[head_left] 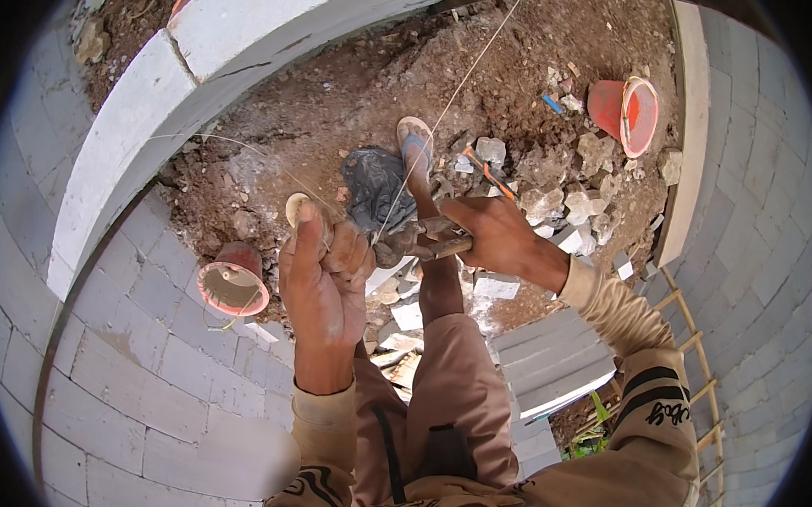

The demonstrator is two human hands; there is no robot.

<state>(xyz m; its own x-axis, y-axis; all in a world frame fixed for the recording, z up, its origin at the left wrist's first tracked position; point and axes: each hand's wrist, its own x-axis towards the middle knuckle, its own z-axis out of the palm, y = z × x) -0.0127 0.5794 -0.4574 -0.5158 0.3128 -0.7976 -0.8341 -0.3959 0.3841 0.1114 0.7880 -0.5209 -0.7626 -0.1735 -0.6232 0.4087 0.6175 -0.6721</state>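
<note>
My left hand (324,277) is raised and closed around a thin pale string (451,100) that runs up and away to the top of the view. A second fine strand (237,145) leads off to the left. My right hand (499,235) grips a worn metal hammer-like tool (416,242), its head close beside my left fingers. Below the hands my leg (450,384) in tan trousers reaches down to a foot in a sandal (415,146) on the brown dirt.
A curved wall of grey blocks (136,331) runs at left, with white blocks (253,16) on top. Two orange buckets (233,281) (627,109) sit on the ground, with a grey plastic bag (377,188), rubble (556,202) and stacked blocks (557,358). A wooden ladder (695,351) leans at right.
</note>
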